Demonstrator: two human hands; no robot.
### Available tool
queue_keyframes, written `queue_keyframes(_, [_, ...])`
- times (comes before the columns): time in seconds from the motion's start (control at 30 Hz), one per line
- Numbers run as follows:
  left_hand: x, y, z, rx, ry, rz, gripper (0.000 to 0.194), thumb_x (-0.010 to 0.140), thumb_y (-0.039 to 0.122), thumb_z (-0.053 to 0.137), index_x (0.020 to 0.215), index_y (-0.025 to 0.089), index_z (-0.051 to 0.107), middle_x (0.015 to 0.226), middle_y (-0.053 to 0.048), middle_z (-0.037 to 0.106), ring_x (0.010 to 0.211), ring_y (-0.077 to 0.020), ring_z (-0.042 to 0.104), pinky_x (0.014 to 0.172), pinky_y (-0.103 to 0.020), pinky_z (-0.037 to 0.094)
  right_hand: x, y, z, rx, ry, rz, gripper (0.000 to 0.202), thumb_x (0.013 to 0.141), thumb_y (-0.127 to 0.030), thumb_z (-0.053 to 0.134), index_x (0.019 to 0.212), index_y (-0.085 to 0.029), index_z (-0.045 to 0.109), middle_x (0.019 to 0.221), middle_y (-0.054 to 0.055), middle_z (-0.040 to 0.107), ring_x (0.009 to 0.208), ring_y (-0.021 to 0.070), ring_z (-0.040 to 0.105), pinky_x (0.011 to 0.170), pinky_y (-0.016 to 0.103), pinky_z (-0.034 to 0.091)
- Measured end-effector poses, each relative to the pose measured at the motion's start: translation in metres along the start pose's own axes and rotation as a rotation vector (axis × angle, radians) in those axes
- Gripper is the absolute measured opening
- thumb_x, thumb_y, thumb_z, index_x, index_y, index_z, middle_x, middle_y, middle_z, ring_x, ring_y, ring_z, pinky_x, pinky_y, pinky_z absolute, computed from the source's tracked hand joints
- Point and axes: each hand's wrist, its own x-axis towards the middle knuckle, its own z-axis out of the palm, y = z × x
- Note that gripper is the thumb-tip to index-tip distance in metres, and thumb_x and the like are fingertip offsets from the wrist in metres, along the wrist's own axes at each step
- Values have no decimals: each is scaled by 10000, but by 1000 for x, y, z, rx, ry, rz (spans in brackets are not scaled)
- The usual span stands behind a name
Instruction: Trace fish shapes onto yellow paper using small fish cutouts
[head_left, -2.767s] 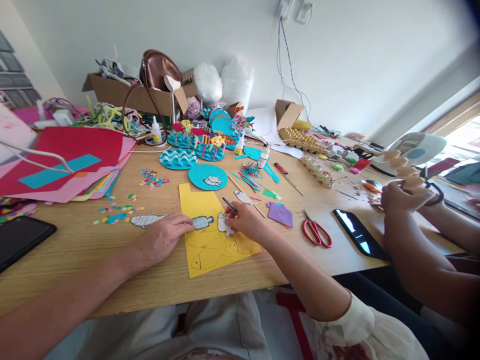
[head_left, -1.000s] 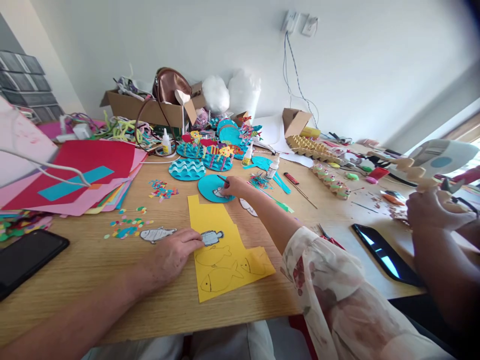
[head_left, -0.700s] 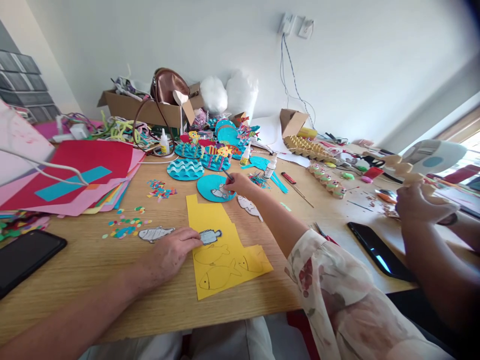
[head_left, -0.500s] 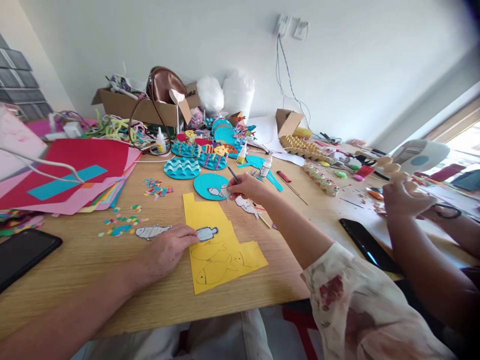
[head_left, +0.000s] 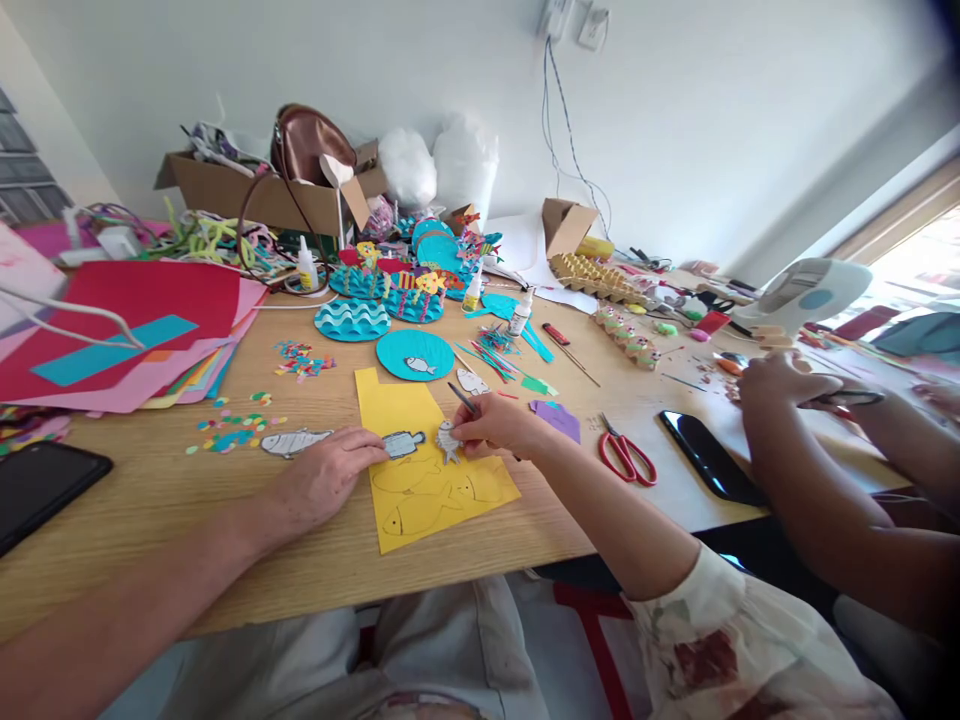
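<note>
My right hand (head_left: 491, 424) is closed around a dark pencil (head_left: 463, 397) and also pinches a grey paper fish cutout (head_left: 448, 440) above the yellow paper (head_left: 411, 515). My left hand (head_left: 334, 468) lies with its fingers stretched out, their tips touching the left end of another grey fish cutout (head_left: 405, 444) on the yellow sheet. Pencil fish outlines are drawn on the lower part of that sheet. A long fish cutout (head_left: 294, 442) lies beside my left hand. One small fish cutout (head_left: 420, 365) rests on a blue paper disc (head_left: 397, 345), another (head_left: 472, 381) just behind my right hand.
Red-handled scissors (head_left: 627, 458) and a black phone (head_left: 709, 455) lie to the right, near a co-worker's hands (head_left: 784, 385). Glue bottles (head_left: 520, 314) and blue wave crafts (head_left: 352, 318) stand behind. Coloured paper sheets (head_left: 150, 310) and another phone (head_left: 49, 490) are on the left.
My right hand has come back from the blue disc to over the yellow paper, bringing a fish cutout with the pencil. My left hand stays at the cutout on the sheet.
</note>
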Motion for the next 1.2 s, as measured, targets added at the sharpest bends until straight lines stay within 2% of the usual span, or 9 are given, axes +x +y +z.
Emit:
queue_keyframes(0.13, [1, 2, -2, 7, -9, 13, 373, 809, 18, 308, 961, 135, 627, 999, -74, 625, 950, -162, 563, 837, -289, 490, -2, -1, 4, 0, -3, 18, 143, 684, -96, 618, 642, -183, 513, 461, -58, 548, 464, 75, 560, 473, 167, 476])
queue_keyframes(0.33, [0, 1, -2, 18, -1, 20, 376, 805, 16, 306, 956, 134, 629, 1007, -78, 624, 957, -162, 561, 841, -287, 487, 1, -2, 7, -78, 13, 8, 137, 667, -69, 609, 626, -169, 525, 480, -47, 555, 450, 75, 556, 495, 192, 502])
queue_keyframes(0.67, [-1, -1, 1, 19, 21, 11, 390, 801, 17, 295, 954, 136, 633, 999, -74, 625, 955, -157, 561, 843, -287, 489, 9, 11, 9, -285, 52, -89, 55, 654, -141, 610, 694, -173, 590, 586, -15, 636, 547, 113, 628, 520, 191, 480])
queue_keyframes(1.07, [0, 1, -1, 24, 17, 24, 380, 817, 24, 291, 952, 131, 630, 998, -75, 626, 954, -156, 564, 841, -282, 487, -1, 2, 12, -488, 112, -169, 57, 636, -131, 578, 661, -180, 563, 555, -18, 621, 545, 111, 608, 519, 187, 417])
queue_keyframes(1.2, [1, 2, -2, 25, 22, 31, 363, 829, 37, 297, 951, 123, 628, 991, -82, 626, 942, -159, 568, 830, -280, 491, -3, 2, 11, -558, 162, -208, 63, 640, -161, 596, 694, -183, 572, 632, -3, 625, 596, 120, 576, 517, 200, 361])
